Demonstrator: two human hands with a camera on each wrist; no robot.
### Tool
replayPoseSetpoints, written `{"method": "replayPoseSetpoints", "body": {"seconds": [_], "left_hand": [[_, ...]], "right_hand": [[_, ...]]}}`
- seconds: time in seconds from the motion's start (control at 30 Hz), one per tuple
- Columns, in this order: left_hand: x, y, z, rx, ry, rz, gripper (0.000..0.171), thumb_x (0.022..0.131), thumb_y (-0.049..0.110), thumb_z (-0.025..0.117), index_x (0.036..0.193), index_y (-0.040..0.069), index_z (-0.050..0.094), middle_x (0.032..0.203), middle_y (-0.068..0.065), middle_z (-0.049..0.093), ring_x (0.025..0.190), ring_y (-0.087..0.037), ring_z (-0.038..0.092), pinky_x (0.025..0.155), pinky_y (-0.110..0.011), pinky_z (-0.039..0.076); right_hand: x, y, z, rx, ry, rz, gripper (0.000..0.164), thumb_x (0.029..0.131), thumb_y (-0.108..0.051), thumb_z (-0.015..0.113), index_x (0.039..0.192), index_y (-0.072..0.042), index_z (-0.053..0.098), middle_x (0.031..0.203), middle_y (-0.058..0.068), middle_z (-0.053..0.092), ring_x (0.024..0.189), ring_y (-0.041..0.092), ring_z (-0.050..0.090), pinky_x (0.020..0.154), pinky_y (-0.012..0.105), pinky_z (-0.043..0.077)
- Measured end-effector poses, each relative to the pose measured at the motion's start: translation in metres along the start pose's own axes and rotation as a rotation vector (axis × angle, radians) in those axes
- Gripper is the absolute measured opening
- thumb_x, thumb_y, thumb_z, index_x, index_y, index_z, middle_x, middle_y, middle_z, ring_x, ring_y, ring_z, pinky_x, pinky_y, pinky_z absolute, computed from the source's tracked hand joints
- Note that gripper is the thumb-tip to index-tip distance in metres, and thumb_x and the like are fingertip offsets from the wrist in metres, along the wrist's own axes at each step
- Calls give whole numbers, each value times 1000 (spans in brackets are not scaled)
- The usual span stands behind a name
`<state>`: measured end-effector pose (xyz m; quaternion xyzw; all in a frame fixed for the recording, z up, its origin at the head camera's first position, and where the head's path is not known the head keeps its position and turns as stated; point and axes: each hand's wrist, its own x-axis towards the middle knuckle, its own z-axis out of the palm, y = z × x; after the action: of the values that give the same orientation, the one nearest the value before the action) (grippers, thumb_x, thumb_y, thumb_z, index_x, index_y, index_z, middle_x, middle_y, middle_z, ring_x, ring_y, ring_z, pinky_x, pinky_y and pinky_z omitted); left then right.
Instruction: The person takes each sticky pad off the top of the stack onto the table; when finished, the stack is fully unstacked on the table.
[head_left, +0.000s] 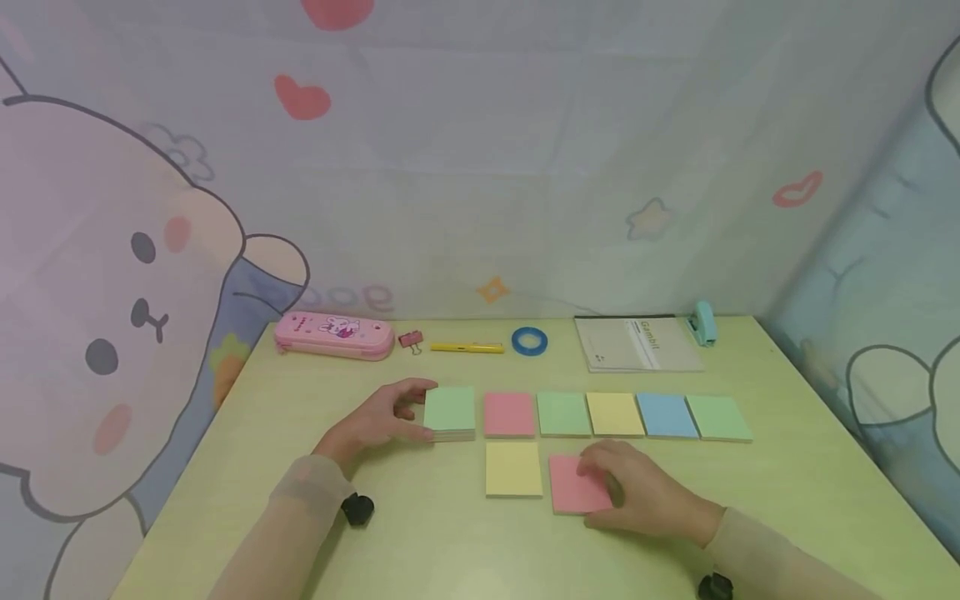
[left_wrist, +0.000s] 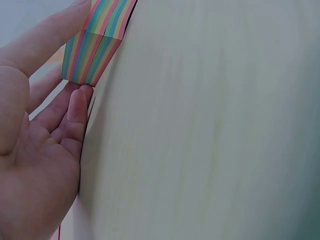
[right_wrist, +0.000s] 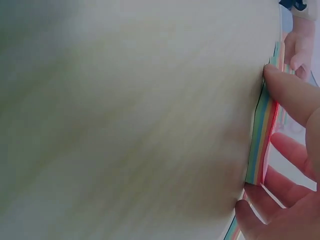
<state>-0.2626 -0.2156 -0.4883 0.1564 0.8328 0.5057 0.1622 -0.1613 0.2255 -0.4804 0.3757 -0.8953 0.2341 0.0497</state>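
Observation:
My left hand (head_left: 375,423) grips the left side of a thick sticky note stack (head_left: 449,410) with a green top sheet. Its striped, many-coloured edges (left_wrist: 92,57) show in the left wrist view, between thumb and fingers. At the front, my right hand (head_left: 641,493) pinches a pink sticky note pad (head_left: 573,485), thumb at the near edge and fingers at the far side. This pad's layered edge (right_wrist: 261,145) is seen in the right wrist view, low on the table. A yellow pad (head_left: 513,470) lies just left of the pink one.
Behind lies a row of pads: pink (head_left: 509,415), green (head_left: 563,414), yellow (head_left: 615,414), blue (head_left: 666,415) and green (head_left: 718,417). Farther back are a pencil case (head_left: 334,335), binder clip (head_left: 411,340), yellow pen (head_left: 467,347), blue tape roll (head_left: 529,341), notebook (head_left: 611,346) and stapler (head_left: 702,323).

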Motion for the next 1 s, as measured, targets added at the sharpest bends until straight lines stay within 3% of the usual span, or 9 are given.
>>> {"method": "replayPoseSetpoints", "body": {"seconds": [0.3,0.57,1.0], "left_hand": [[0,4,0,-3,-9,7,81,84,20,91,154,12,51,142,-17,57,121,-34,56,108,-52,44],[-2,3,1,-9,-9,9,81,84,19,90,154,12,51,143,-18,57,122,-34,56,109,-52,43],[-2,5,0,-17,-9,32,79,83,15,90,153,10,52,142,-16,59,123,-32,56,106,-45,45]], "right_hand": [[-3,3,-6,31,-61,133,71,79,-46,92,132,-7,66,134,3,66,126,27,61,108,50,48],[5,6,-6,15,-30,106,69,79,-44,92,128,-2,70,127,6,66,116,26,64,102,50,53],[12,5,-4,5,-11,140,68,80,-42,92,128,1,70,125,7,67,113,25,66,100,47,54]]}}
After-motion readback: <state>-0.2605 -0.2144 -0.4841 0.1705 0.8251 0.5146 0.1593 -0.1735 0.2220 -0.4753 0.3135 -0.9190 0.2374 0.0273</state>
